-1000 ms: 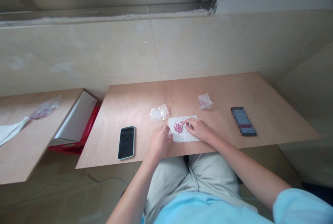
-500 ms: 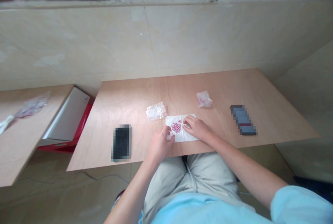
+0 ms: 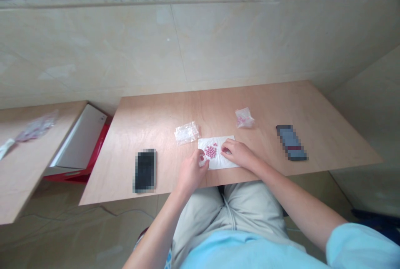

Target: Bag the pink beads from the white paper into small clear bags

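Observation:
A white paper sheet [image 3: 218, 140] lies near the front edge of the wooden table [image 3: 156, 115]. A small heap of pink beads [image 3: 211, 151] sits on it. My left hand [image 3: 191, 172] is curled at the sheet's left edge, fingers pinched on something small that I cannot make out. My right hand [image 3: 238, 154] rests on the sheet's right part, its fingers bent down just right of the beads.
A clear plastic bag [image 3: 186, 132] lies behind the sheet, and a small bag with pink contents [image 3: 244, 118] further right. Two phones lie on the table, one left [image 3: 145, 170], one right [image 3: 291, 142]. A white-and-red box [image 3: 79, 144] stands between this table and a second one [image 3: 18, 169].
The view tilted down, losing the window. My left hand moved slightly toward the sheet; my right fingertips drew a little away from the beads.

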Demonstrator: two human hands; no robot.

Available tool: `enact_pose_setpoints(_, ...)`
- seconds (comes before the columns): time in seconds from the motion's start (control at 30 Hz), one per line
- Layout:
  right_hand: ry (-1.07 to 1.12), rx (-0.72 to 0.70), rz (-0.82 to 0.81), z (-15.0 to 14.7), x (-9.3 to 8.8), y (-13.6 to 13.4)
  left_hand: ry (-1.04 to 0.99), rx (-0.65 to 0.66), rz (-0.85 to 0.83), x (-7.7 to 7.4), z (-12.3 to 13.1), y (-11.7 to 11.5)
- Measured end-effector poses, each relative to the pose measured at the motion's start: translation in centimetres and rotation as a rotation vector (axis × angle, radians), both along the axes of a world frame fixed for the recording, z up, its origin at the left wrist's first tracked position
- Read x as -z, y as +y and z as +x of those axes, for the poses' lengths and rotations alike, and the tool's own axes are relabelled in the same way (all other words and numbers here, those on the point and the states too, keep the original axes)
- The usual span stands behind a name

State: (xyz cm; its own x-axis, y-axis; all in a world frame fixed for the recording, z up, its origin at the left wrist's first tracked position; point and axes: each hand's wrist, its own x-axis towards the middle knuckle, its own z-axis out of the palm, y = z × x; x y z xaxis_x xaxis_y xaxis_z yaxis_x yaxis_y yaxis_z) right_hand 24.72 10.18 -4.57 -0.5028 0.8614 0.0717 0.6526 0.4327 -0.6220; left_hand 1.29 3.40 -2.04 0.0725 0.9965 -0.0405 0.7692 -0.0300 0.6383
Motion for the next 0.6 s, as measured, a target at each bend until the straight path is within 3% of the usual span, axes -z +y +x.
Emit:
enact_pose_setpoints(0.07,0.129,0.048,-0.035,-0.2,-0.5,0.1,-0.026,-0.008,0.016,-0.2,0.0,0.0)
enact_pose_setpoints(0.2,0.526,0.281,-0.139,-1.8,-2.5,-0.6,-0.092,-0.016,0.044,-0.8,0.3,-0.1)
enact_pose_setpoints(0.27,0.642,0.303,-0.199,-2.9,-3.8,-1.4,-0.128,-0.020,0.048,-1.1,0.6,-0.2)
enact_pose_setpoints(0.37,0.585,0.119,-0.207,-4.2,-4.8,-2.7,-0.192,-0.008,0.051,-1.3,1.0,-0.4)
enact_pose_setpoints(0.43,0.498,0.053,-0.152,-4.3,-4.5,-2.9,-0.220,-0.003,0.050,-1.3,1.1,-0.5)
enact_pose_setpoints(0.6,0.286,0.133,0.013,-2.4,-1.2,-1.2,-0.229,-0.026,0.053,-0.8,0.9,-0.3)
